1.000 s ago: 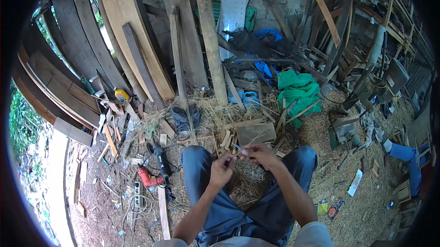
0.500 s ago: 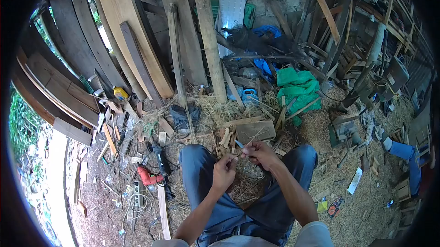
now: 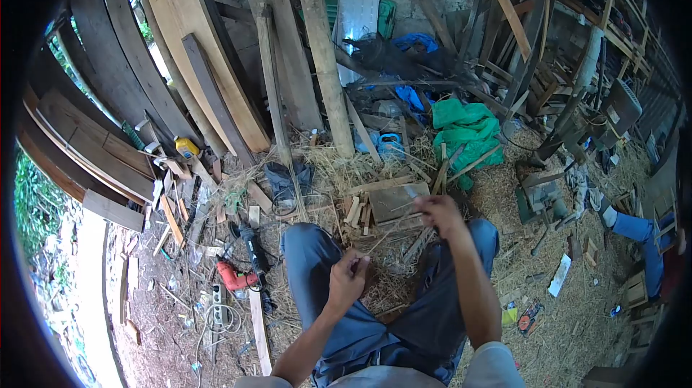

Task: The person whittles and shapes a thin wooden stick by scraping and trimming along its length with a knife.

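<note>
My left hand (image 3: 349, 276) is closed round a thin strip (image 3: 379, 241) above my left thigh, and the strip points up and to the right. Higher and to the right, my right hand (image 3: 441, 216) is blurred by motion, its fingers drawn together round a knife (image 3: 412, 191) whose pale bluish blade points up and left. The two hands are apart. Beyond them a flat wooden board (image 3: 389, 204) lies on the straw-covered ground, with small wooden pieces (image 3: 355, 211) at its left side.
A red drill (image 3: 234, 276), a dark power tool (image 3: 252, 251) and a power strip (image 3: 218, 305) lie at the left. Green cloth (image 3: 467, 136) lies beyond the board. Planks (image 3: 194, 42) lean at the back. Another person's leg (image 3: 634, 224) shows at far right.
My right hand has moved up and right, away from my left hand, with the knife. My left hand has shifted slightly down, still on the strip. The view has tilted slightly.
</note>
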The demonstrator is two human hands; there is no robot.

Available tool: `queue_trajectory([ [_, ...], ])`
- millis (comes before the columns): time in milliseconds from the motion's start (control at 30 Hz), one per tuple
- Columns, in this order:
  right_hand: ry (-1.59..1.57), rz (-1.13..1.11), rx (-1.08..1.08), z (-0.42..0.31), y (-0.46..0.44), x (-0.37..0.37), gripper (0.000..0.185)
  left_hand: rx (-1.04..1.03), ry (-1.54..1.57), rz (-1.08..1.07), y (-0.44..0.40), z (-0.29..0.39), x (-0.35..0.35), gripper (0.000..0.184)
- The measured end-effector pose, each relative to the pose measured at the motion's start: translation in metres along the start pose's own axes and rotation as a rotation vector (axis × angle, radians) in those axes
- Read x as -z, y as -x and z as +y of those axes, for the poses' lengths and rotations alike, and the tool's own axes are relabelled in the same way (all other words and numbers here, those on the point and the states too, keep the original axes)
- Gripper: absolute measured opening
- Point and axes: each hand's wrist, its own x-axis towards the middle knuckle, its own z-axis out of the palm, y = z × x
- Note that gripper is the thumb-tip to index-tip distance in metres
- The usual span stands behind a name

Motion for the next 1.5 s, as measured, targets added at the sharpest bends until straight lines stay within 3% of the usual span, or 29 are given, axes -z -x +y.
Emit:
queue_trajectory([
  [100,-0.168,-0.056,0.018,-0.005,-0.004,0.014,0.027,0.024,0.067,0.040,0.002,-0.006,0.011,0.008],
  [200,-0.174,-0.076,-0.039,-0.004,0.024,-0.020,0.022,-0.065,0.119,0.093,-0.007,-0.017,0.009,0.008],
  [367,-0.191,-0.356,-0.119,0.003,0.041,-0.061,0.014,-0.072,0.148,0.095,-0.016,-0.023,-0.007,0.008],
  [667,-0.193,-0.184,-0.152,0.002,0.018,-0.034,0.012,-0.063,-0.019,0.080,-0.001,0.006,-0.003,0.006],
  [833,-0.185,-0.242,-0.177,0.001,0.024,-0.041,0.010,-0.128,-0.062,0.129,-0.007,0.002,-0.005,0.006],
  [900,-0.217,-0.419,-0.197,0.006,0.033,-0.052,0.009,-0.120,-0.086,0.141,-0.010,0.000,-0.008,0.005],
  [1000,-0.295,-0.438,-0.217,0.006,0.034,-0.054,0.008,-0.197,-0.164,0.159,-0.011,0.003,-0.008,0.004],
  [1333,-0.142,-0.250,-0.213,-0.004,0.020,-0.034,0.017,-0.177,-0.131,0.092,-0.008,0.006,-0.012,0.004],
  [1500,-0.118,-0.284,-0.205,0.000,0.013,-0.026,0.017,-0.181,-0.166,0.073,-0.007,0.010,-0.009,0.004],
])
